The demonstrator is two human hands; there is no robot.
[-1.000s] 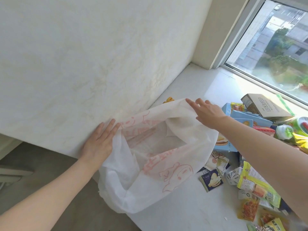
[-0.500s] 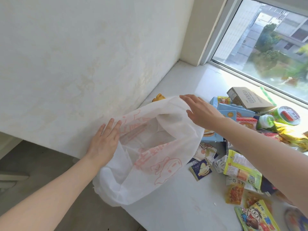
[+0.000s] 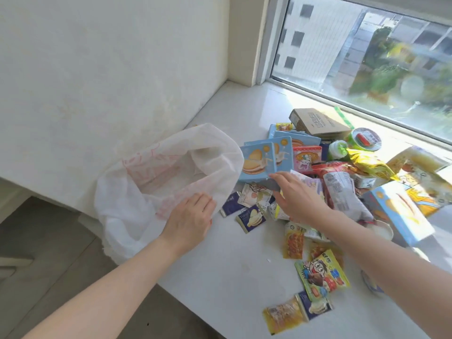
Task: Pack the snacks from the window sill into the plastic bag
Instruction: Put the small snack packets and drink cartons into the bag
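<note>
Your right hand [image 3: 298,196] has left the far rim of the plastic bag [image 3: 171,172] and swung across to the snacks, while your left hand [image 3: 188,216] has moved from the wall side of the bag to its near rim. The right hand's fingers are spread and fairly straight, and one fingertip touches the lower corner of a blue biscuit box [image 3: 256,162] without closing on it. The left hand lies on the bag's near rim. Its fingertips are lost in the fold (so you cannot tell whether they pinch the plastic or only press it down).

The bag sits at the left end of the window sill [image 3: 232,277], against the wall, with its mouth gaping and its lower part sagging over the sill's edge. The blue box leans just beside the bag's mouth, with a second one like it close behind. Small dark-blue sachets [image 3: 250,217] lie between your two hands. Farther right the pile holds a brown carton [image 3: 318,122], a green-lidded cup [image 3: 364,139] and a cartoon packet [image 3: 321,275] near your right forearm.
</note>
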